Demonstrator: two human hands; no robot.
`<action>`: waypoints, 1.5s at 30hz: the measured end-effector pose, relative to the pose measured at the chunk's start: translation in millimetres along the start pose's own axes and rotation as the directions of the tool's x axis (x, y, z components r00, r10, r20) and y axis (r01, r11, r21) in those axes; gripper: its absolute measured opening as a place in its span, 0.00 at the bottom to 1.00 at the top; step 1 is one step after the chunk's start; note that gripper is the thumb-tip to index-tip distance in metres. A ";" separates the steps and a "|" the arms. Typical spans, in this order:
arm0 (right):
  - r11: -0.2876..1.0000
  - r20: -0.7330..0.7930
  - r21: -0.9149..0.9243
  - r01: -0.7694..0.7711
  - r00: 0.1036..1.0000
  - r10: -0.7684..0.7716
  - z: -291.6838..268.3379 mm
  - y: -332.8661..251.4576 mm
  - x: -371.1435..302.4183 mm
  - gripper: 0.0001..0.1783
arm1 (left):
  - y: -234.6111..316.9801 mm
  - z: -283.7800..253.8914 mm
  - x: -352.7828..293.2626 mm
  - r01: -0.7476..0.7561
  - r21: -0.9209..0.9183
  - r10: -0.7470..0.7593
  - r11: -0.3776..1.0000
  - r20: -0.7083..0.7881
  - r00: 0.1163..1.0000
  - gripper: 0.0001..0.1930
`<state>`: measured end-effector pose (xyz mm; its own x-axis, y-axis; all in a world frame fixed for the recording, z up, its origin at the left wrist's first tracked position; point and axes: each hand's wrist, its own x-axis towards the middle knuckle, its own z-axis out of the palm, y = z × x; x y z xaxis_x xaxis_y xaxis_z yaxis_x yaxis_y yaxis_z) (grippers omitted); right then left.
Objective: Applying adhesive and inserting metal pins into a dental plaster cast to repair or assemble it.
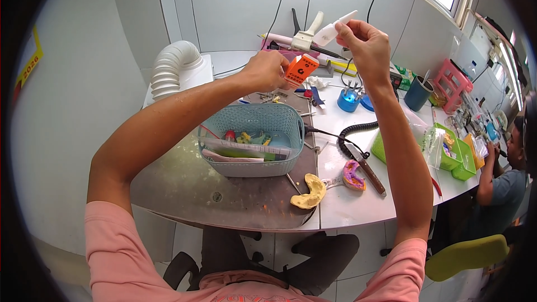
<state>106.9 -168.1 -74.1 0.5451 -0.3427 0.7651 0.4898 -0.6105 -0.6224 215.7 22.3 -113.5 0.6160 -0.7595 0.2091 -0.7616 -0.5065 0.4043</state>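
Note:
My left hand [265, 71] is closed around a small orange carton [302, 70] with dark printing, held above the far side of the work board. Higher and to the right, my right hand [366, 47] pinches a small white bottle with a tapered nozzle [326, 34] between thumb and fingers. Its nozzle end points up and to the right. The bottle and carton are apart. Below my left forearm stands a blue-grey plastic basket [246, 169] holding a clear bag, papers and small yellow and red items. Behind the bottle lies a white dispensing gun [305, 39].
A yellow dental cast [309, 193], a purple dental impression [353, 176] and a wooden-handled knife [372, 176] lie right of the basket. A white hose [174, 67] stands back left. Blue burner-like pot [349, 100], green trays [464, 162] and a co-worker [503, 190] are rightward.

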 end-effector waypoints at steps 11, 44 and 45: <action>0.988 0.180 -0.145 -0.046 0.981 0.072 16.8 -9.9 -15.9 0.15 | 2.3 0.4 -2.3 -0.024 -0.001 0.024 1.000 -0.047 0.999 0.18; 0.864 0.320 -0.503 -0.025 0.923 0.213 27.2 -10.5 -15.5 0.25 | -6.8 8.4 -0.7 -0.035 -0.042 0.029 0.999 -0.141 0.990 0.17; 0.855 0.333 -0.519 -0.004 0.920 0.206 26.4 -9.1 -14.3 0.25 | -7.0 7.8 -1.6 -0.034 -0.042 0.027 0.999 -0.142 0.989 0.17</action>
<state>112.5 -138.7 -83.8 0.8293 -0.2036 0.5205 0.0630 -0.8913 -0.4490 218.4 23.9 -123.6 0.6174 -0.7073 0.3444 -0.7727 -0.4631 0.4341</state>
